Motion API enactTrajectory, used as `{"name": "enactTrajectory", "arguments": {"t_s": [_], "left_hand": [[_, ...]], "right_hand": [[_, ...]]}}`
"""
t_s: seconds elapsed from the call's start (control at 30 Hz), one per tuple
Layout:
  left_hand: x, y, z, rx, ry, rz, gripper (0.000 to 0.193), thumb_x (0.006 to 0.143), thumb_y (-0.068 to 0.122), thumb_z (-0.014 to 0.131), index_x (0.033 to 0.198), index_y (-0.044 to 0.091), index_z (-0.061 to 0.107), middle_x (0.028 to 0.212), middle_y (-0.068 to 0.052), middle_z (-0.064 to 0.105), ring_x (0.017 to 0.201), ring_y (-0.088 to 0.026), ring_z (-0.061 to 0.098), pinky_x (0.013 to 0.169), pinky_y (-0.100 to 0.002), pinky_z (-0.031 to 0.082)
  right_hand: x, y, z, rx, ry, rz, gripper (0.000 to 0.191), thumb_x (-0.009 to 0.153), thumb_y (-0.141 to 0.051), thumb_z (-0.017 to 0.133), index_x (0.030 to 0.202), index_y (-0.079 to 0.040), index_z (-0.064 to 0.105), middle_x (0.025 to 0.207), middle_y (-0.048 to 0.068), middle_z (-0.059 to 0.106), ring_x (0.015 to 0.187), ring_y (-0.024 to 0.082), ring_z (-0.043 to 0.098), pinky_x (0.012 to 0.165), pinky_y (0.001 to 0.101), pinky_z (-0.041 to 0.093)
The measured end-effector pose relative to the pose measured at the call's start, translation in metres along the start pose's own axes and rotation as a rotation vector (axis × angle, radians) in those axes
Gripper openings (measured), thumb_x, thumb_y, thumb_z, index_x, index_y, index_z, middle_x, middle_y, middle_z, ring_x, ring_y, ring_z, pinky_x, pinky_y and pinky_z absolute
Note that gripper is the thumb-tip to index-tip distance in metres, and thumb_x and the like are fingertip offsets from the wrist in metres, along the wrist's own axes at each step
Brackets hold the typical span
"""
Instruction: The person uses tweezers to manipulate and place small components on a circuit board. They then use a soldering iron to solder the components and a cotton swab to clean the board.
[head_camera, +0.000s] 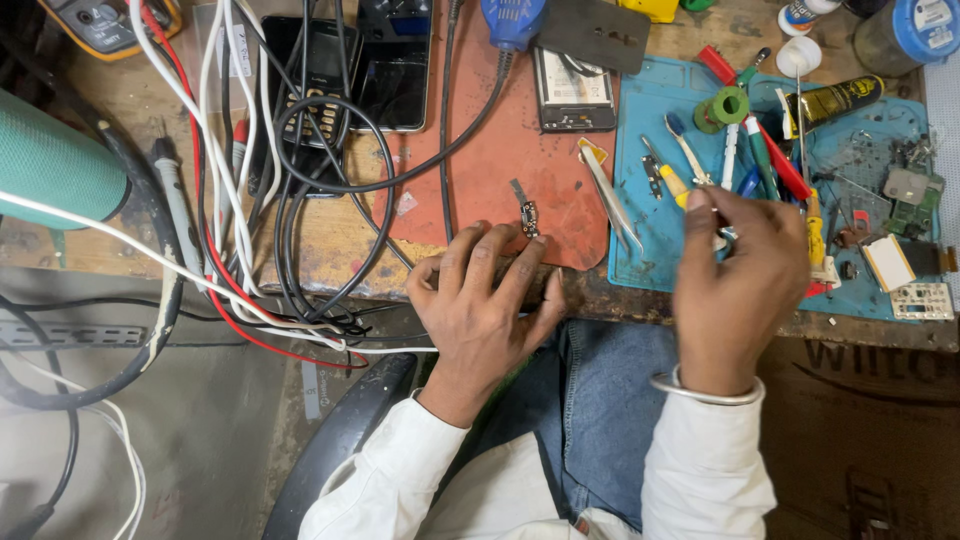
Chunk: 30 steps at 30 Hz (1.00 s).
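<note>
My left hand (485, 300) rests flat on the front edge of the wooden bench, fingers spread, their tips on the red mat (500, 160). A small dark circuit part (527, 216) lies on that mat just past my middle fingertip, not held. My right hand (735, 285) hovers over the blue mat (640, 220), fingers curled toward a cluster of screwdrivers and small tools (760, 165); whether it grips one is hidden behind the hand. Metal tweezers (610, 200) lie across the seam between the two mats.
An opened phone body (573, 95) and two dark phones (395, 70) lie at the back. A tangle of black, white and red cables (280, 200) covers the left. A green tape roll (728, 105), a glue tube (835, 98) and small boards (910, 195) crowd the blue mat.
</note>
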<state>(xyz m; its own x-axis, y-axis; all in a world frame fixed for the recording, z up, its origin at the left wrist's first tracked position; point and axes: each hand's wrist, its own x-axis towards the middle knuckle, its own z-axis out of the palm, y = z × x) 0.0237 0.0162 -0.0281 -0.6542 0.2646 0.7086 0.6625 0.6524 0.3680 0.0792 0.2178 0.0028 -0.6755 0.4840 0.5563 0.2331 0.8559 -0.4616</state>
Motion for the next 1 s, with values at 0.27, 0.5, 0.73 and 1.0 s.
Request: {"name": "enactTrajectory", "arguments": {"t_s": [0.27, 0.5, 0.73, 1.0], "left_hand": [[0.002, -0.001, 0.002, -0.011, 0.017, 0.018, 0.027, 0.090, 0.034, 0.078, 0.111, 0.015, 0.075, 0.124, 0.001, 0.070, 0.121, -0.023, 0.061, 0.097, -0.044, 0.034], [0.002, -0.001, 0.002, -0.012, 0.021, 0.021, 0.027, 0.091, 0.033, 0.078, 0.110, 0.015, 0.075, 0.125, 0.001, 0.071, 0.121, -0.023, 0.061, 0.097, -0.044, 0.034], [0.001, -0.001, 0.003, -0.015, 0.034, 0.016, 0.026, 0.092, 0.033, 0.077, 0.111, 0.016, 0.074, 0.125, 0.002, 0.070, 0.121, -0.023, 0.061, 0.098, -0.043, 0.034], [0.001, 0.000, 0.005, -0.020, 0.026, 0.015, 0.024, 0.093, 0.033, 0.077, 0.110, 0.017, 0.074, 0.125, 0.002, 0.070, 0.121, -0.022, 0.060, 0.097, -0.043, 0.034]], "right_hand": [[0.032, 0.064, -0.004, -0.261, -0.155, -0.099, 0.020, 0.105, -0.031, 0.082, 0.108, -0.012, 0.082, 0.099, 0.016, 0.067, 0.088, 0.036, 0.064, 0.075, 0.0478, 0.048], [0.053, 0.059, -0.002, -0.277, -0.229, -0.105, 0.018, 0.101, -0.029, 0.078, 0.101, -0.011, 0.081, 0.100, 0.015, 0.068, 0.088, 0.037, 0.066, 0.075, 0.0485, 0.049], [0.052, 0.053, -0.001, -0.275, -0.219, -0.140, 0.022, 0.100, -0.031, 0.081, 0.106, -0.010, 0.081, 0.102, 0.019, 0.065, 0.088, 0.039, 0.064, 0.073, 0.0498, 0.049], [0.054, 0.060, 0.005, 0.063, -0.202, 0.034, 0.026, 0.101, -0.020, 0.082, 0.112, 0.000, 0.071, 0.108, 0.014, 0.070, 0.079, 0.023, 0.064, 0.071, 0.0317, 0.048]]}}
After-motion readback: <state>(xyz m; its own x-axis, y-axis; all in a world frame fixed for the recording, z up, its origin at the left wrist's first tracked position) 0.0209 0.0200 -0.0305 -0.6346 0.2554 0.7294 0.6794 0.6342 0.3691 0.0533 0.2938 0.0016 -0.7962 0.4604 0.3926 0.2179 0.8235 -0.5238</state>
